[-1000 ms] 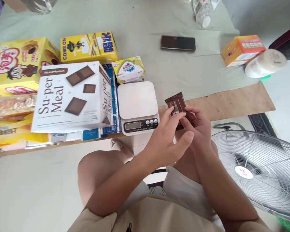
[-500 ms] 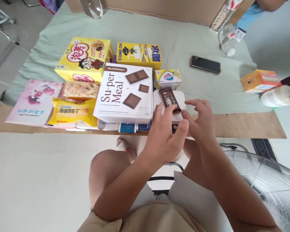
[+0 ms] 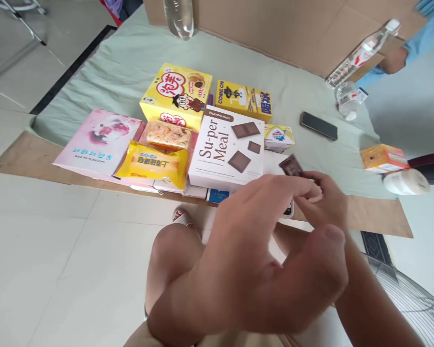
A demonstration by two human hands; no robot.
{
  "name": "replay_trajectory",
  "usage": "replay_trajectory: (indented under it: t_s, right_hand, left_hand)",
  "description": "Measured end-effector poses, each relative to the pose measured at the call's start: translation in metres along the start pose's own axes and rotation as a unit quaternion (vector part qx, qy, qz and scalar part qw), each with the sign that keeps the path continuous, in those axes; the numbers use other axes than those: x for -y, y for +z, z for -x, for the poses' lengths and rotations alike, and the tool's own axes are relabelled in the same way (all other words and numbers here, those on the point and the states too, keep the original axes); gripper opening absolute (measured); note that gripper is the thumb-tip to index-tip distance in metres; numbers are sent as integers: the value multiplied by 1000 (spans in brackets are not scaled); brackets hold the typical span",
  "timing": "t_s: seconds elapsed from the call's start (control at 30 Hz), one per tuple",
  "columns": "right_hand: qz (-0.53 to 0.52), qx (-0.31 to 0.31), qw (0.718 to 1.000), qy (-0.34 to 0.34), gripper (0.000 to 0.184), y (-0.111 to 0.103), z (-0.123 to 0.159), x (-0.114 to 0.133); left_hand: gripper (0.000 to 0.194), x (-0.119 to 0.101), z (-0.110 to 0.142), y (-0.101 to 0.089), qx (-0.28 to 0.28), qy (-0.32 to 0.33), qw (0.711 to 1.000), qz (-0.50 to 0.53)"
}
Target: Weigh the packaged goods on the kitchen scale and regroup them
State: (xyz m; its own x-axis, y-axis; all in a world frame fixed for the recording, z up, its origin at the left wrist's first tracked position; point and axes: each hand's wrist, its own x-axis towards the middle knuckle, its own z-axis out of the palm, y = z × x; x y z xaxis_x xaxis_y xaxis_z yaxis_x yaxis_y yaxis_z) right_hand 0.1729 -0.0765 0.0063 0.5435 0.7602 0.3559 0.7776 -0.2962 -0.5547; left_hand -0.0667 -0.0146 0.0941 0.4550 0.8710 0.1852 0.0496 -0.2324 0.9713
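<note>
My left hand [image 3: 260, 255] is raised close to the camera, fingers bent and thumb apart, with nothing seen in it. Behind it, my right hand [image 3: 327, 202] grips the lower end of a small brown wrapped chocolate bar [image 3: 291, 166]. That bar is at the right edge of the white kitchen scale [image 3: 273, 163], much of which my left hand covers. Left of the scale lies the white Su-per Meal box [image 3: 226, 144], printed with chocolate pieces. A small yellow-and-white box [image 3: 279, 138] sits just behind the scale.
Yellow boxes [image 3: 175, 94] stand further back. A pink box [image 3: 101, 142] and a yellow snack packet [image 3: 152, 164] lie left. Rightward are a phone [image 3: 318, 126], an orange box [image 3: 383, 158] and a white bottle [image 3: 406, 182]. Another person's arm [image 3: 394, 60] shows behind clear bottles [image 3: 347, 100].
The bar went from my hands onto the scale, and now my right hand has it at the scale's right side. My left hand has lifted towards the camera. The view has swung left.
</note>
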Motion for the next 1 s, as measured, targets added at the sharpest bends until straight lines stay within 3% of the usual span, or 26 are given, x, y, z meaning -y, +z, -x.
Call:
replay_trajectory:
  t_s: [0.1, 0.2, 0.3, 0.37, 0.5, 0.63, 0.7, 0.8, 0.9, 1.0]
  right_hand:
    - [31, -42, 997, -66, 39, -10, -17, 45]
    - [-15, 57, 980, -188, 38, 12, -41, 107]
    - [-65, 146, 952, -260, 31, 52, -57, 159]
    - [-76, 181, 943, -268, 27, 77, -64, 182]
    - [-61, 219, 929, -293, 26, 97, -67, 202]
    - [-59, 162, 927, -333, 20, 72, -48, 194]
    - [-82, 111, 933, -332, 17, 52, -30, 176]
    - [-144, 28, 949, -278, 21, 30, -2, 133]
    - [-170, -58, 954, -240, 19, 19, 16, 87]
    - [-170, -94, 965, -177, 13, 13, 21, 52]
  left_hand:
    - [10, 11, -7, -28, -136, 50, 988, 62]
    - [19, 35, -28, -56, -307, 117, 934, 136]
    - [17, 58, -45, -81, -468, 63, 871, 132]
    - [13, 67, -48, -93, -494, 43, 860, 125]
    - [12, 71, -43, -102, -452, 28, 883, 125]
    - [14, 76, -39, -109, -435, 16, 892, 118]
    - [13, 79, -38, -111, -421, 14, 901, 109]
    - [15, 76, -39, -109, -413, 16, 904, 106]
    - [21, 62, -41, -94, -443, 39, 887, 125]
    - [27, 41, -39, -65, -441, 73, 887, 113]
